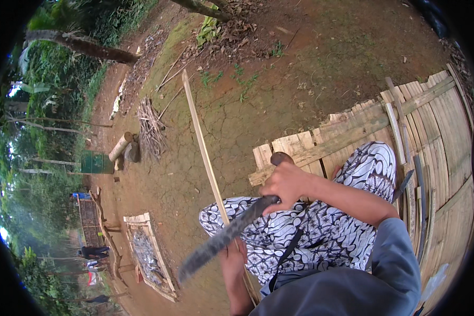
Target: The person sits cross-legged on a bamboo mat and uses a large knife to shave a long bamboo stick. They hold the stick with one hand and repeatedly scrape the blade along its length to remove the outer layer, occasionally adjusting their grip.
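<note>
My right hand point(287, 184) is closed round the dark handle of a machete point(221, 237). Its broad grey blade slants down to the left and looks slightly blurred. Behind the blade, my left hand point(233, 254) is wrapped around a long pale bamboo strip point(203, 142), its fingers partly hidden. The strip runs from my lap up and away over the ground, and the blade crosses in front of it near my left hand. Patterned black-and-white cloth point(300, 237) covers my legs.
I sit on a split-bamboo platform point(447, 121), with loose slats point(395, 131) lying at my right. On the cracked earth stand a bundle of sticks point(151, 126), a log point(121, 146), a green drum point(96, 162) and a wood-framed bed point(166, 274). A person point(94, 253) is far left.
</note>
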Motion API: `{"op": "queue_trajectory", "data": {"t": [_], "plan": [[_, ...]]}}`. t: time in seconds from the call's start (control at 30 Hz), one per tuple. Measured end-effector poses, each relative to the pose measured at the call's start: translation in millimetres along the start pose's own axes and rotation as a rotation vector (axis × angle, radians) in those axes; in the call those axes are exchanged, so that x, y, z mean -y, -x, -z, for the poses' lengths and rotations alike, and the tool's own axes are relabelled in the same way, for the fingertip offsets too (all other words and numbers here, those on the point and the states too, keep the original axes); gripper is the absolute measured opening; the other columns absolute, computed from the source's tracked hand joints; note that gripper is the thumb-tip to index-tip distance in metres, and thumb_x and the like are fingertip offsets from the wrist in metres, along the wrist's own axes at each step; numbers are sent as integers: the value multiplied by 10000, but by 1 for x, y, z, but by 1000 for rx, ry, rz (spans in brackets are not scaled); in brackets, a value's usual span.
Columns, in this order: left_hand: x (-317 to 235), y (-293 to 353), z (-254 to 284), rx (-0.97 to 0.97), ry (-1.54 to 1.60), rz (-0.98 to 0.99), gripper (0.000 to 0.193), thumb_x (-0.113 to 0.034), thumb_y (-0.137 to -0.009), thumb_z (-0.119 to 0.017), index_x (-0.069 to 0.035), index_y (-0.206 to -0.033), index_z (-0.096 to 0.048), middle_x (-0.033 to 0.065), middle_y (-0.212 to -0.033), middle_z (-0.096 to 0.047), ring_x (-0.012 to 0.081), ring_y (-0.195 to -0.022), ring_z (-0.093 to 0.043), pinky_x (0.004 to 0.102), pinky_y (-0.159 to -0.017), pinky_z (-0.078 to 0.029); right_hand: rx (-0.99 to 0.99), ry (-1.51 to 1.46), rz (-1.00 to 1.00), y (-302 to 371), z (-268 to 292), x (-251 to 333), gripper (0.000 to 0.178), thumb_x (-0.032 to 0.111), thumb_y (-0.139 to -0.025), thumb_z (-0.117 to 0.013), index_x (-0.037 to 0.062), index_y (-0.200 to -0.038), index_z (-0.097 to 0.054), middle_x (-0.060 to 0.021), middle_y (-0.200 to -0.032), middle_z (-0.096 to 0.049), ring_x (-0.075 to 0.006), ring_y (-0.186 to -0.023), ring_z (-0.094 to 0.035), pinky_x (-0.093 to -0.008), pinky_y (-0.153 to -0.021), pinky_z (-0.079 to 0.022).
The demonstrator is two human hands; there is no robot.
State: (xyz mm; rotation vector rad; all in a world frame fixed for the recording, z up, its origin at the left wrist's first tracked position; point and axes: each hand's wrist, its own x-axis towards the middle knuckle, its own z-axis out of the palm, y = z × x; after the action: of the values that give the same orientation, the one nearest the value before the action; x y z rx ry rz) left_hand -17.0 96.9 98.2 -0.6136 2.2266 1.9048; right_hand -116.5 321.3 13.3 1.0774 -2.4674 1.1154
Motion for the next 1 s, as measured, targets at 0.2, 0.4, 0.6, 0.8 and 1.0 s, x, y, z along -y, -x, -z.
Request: {"op": "queue_trajectory", "data": {"t": [0.2, 0.4, 0.6, 0.8, 1.0], "plan": [[3, -4, 8, 121, -85, -144, 311, -264, -1054, -338, -70, -838, -447, -10, -531, -364, 64, -359, -303, 220, -310, -264, -50, -216, -405, -2, -2, -15, 575, 607, -848, -543, 70, -653, -610, -126, -494, -540, -344, -521, -600, -418, -495, -471], [-1, -4, -1, 98, -142, -129, 299, -251, -1046, -363, -68, -828, -457, -13, -536, -395, 57, -377, -346, 214, -327, -294, -8, -43, 14, 0, 2, -13, 500, 543, -837, -594, 67, -686, -604, -122, -479, -517, -355, -520, -584, -433, -512, -457], [-2, -2, 7, -38, -267, -140, 240, -211, -1024, -423, -60, -850, -488, -15, -555, -446, 47, -428, -421, 210, -367, -338, 21, -87, -397, -1, 6, -21, 521, 571, -837, -581, 77, -671, -608, -111, -521, -569, -341, -531, -601, -435, -514, -470], [4, -2, 2, -39, -326, -96, 221, -212, -1020, -431, -56, -881, -501, -23, -556, -431, 45, -436, -425, 207, -381, -338, 85, -37, -16, 0, -2, -1, 502, 580, -823, -593, 110, -649, -595, -88, -546, -579, -325, -530, -599, -430, -483, -457], [-4, -2, 13, -35, -208, -145, 233, -221, -1031, -404, -74, -864, -475, -40, -533, -404, 33, -406, -373, 208, -357, -311, 54, -231, -327, 3, -3, -31, 480, 539, -823, -604, 95, -640, -597, -102, -501, -542, -324, -497, -568, -434, -481, -442]]}}
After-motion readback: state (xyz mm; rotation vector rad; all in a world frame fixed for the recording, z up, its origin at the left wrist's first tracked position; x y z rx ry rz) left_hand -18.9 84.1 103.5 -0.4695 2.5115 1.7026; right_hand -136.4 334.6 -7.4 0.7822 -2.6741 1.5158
